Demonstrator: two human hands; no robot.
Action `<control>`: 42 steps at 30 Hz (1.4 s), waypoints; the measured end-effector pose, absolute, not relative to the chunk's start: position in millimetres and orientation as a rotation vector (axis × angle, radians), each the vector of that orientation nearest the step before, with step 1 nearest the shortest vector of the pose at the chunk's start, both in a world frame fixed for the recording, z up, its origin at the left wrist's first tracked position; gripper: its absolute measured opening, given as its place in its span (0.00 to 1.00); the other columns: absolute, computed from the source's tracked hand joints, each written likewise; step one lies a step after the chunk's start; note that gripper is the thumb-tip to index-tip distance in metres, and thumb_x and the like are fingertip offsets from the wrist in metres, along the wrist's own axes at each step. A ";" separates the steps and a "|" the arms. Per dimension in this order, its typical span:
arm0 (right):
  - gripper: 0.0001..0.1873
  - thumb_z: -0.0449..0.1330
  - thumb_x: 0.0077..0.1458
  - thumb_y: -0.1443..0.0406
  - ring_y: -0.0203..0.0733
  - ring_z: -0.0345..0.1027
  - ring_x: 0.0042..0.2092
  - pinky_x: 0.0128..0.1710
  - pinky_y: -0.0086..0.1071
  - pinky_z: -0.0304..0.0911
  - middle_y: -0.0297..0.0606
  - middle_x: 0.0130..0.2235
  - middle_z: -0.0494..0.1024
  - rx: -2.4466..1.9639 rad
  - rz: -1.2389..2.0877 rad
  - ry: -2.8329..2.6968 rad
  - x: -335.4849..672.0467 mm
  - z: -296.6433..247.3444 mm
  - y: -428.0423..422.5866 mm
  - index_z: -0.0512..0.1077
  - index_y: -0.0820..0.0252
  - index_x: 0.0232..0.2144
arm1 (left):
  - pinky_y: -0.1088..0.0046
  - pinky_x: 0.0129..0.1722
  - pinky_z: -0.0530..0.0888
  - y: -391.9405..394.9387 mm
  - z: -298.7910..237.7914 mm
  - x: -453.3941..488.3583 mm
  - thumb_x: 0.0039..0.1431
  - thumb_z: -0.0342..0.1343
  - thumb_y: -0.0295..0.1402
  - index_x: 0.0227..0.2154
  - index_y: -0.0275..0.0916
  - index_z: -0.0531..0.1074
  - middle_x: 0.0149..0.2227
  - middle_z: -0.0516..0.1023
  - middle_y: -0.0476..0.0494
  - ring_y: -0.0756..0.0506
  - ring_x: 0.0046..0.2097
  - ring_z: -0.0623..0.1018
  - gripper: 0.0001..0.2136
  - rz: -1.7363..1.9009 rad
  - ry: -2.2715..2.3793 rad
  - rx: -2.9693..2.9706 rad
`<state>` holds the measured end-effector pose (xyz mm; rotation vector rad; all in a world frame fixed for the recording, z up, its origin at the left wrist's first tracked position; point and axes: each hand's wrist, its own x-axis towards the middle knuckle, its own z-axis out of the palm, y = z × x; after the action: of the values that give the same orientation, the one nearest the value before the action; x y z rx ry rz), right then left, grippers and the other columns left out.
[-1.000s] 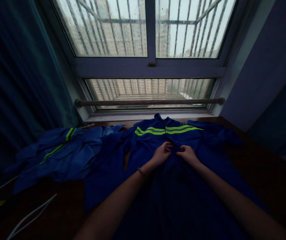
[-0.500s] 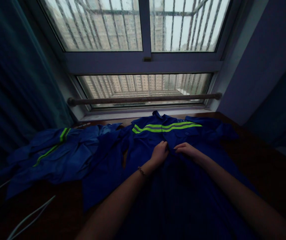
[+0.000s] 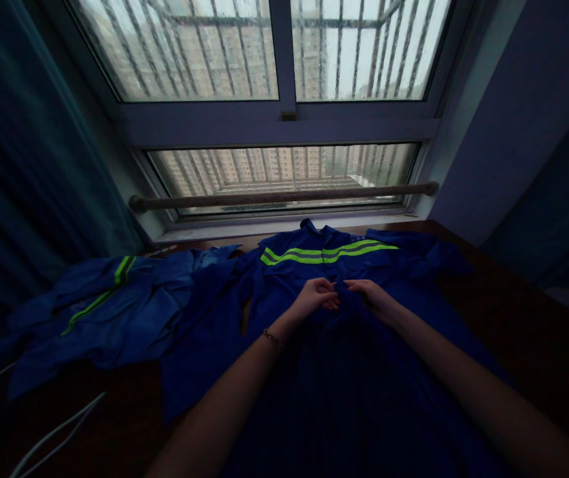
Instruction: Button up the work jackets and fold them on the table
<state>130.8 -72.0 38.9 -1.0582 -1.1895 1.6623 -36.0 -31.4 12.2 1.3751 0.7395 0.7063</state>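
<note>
A dark blue work shirt [image 3: 289, 345] with a yellow-green reflective stripe across the chest lies spread flat on a dark wooden table [image 3: 538, 352], collar toward the window. My left hand [image 3: 314, 295] and my right hand [image 3: 371, 295] meet at the shirt's front opening, just below the stripe. Both have their fingers curled and pinch the fabric edges at the middle. A thin bracelet sits on my left wrist.
A second blue garment [image 3: 105, 312] with a reflective stripe lies crumpled at the left. White cables [image 3: 50, 435] run along the table's near left. A rail [image 3: 284, 196] spans the barred window behind. A dark curtain [image 3: 20, 166] hangs at the left.
Both hands have moved slightly up the shirt's front, toward the stripe, staying together at the opening. The view has tilted a little.
</note>
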 end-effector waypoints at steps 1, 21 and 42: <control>0.15 0.52 0.40 0.67 0.36 0.68 0.31 0.34 0.28 0.62 0.36 0.30 0.74 -1.081 1.636 -1.192 130.2 37.8 -72.3 0.71 0.64 0.34 | 0.75 0.25 0.71 -31.1 11.8 -36.7 0.42 0.60 0.33 0.28 0.34 0.63 0.23 0.75 0.45 0.49 0.24 0.75 0.13 0.709 0.728 1.340; 0.07 0.55 0.48 0.66 0.36 0.65 0.34 0.34 0.27 0.59 0.37 0.31 0.71 -1.300 0.407 -1.723 114.6 23.9 -85.9 0.74 0.60 0.27 | 0.74 0.28 0.72 -35.9 11.8 -38.0 0.38 0.61 0.29 0.25 0.33 0.66 0.23 0.73 0.49 0.51 0.24 0.74 0.10 0.844 0.749 1.126; 0.09 0.53 0.51 0.69 0.37 0.62 0.36 0.37 0.30 0.60 0.38 0.35 0.66 -1.243 0.222 -1.891 108.1 17.0 -90.3 0.68 0.59 0.36 | 0.76 0.22 0.69 -41.7 18.4 -29.2 0.37 0.57 0.26 0.24 0.36 0.61 0.20 0.66 0.54 0.53 0.21 0.69 0.11 0.962 0.940 0.915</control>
<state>108.1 -90.3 17.0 -1.2426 -1.8908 0.2215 -29.2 -41.7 18.4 0.9153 0.9403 0.9618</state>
